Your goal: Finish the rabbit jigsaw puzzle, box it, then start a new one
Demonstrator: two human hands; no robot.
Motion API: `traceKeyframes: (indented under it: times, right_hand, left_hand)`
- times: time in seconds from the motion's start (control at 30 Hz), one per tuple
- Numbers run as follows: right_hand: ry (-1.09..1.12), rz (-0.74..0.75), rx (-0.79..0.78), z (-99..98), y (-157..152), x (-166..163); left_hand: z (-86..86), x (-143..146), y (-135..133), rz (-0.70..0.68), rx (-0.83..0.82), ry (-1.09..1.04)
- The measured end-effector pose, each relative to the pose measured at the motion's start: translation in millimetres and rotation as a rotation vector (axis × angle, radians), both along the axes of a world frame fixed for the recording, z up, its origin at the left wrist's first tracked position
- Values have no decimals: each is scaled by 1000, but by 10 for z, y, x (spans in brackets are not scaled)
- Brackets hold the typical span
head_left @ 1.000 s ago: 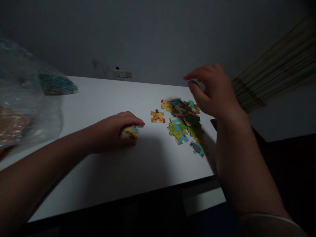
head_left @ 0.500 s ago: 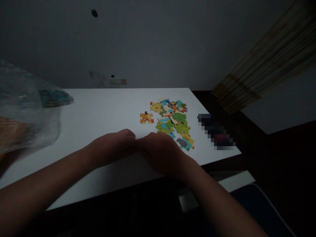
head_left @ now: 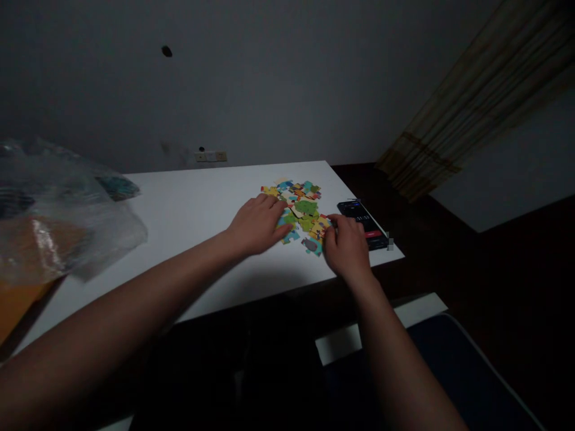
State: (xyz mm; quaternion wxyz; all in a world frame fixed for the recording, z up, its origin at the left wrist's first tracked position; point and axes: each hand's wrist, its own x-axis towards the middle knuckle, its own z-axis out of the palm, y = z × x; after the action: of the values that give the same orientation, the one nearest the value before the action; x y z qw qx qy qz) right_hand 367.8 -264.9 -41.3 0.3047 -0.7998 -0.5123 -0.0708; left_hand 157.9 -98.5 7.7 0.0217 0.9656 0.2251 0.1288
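Note:
A heap of colourful jigsaw pieces (head_left: 302, 205) lies near the right end of a white table (head_left: 193, 203). My left hand (head_left: 257, 224) rests flat on the left side of the heap, fingers stretched out over the pieces. My right hand (head_left: 345, 245) sits at the heap's right edge with fingers curled down onto the pieces there; what its fingertips hold, if anything, is hidden. Both forearms reach in from the bottom of the view.
A dark phone (head_left: 363, 222) with a lit screen lies at the table's right edge beside my right hand. A clear plastic bag (head_left: 58, 209) covers the table's left end. Wall sockets (head_left: 210, 156) sit behind. A curtain (head_left: 467, 114) hangs at right.
Both hands moved from the middle of the table's near side to the heap of pieces, left hand onto its left side, right hand to its right edge. The single orange piece is no longer seen apart.

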Motion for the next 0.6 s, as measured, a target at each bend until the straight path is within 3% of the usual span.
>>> traceKeyframes:
  times: [0.13,0.27,0.43,0.6]
  right_hand:
    - [-38,13,-25,-10,-1,-59]
    - [-23,38,-29,-2,-23,-57]
    - [-30,55,-30,-1,-28,-50]
    - [-35,77,-3,-29,-53,-40]
  left_hand:
    - [-25,235,-45,62,-181,-2]
    - [-56,136,-19,-2,-242,-58]
    - [-110,-180,41,-96,-288,-99]
    - [-131,-778,85,-241,-181,-27]
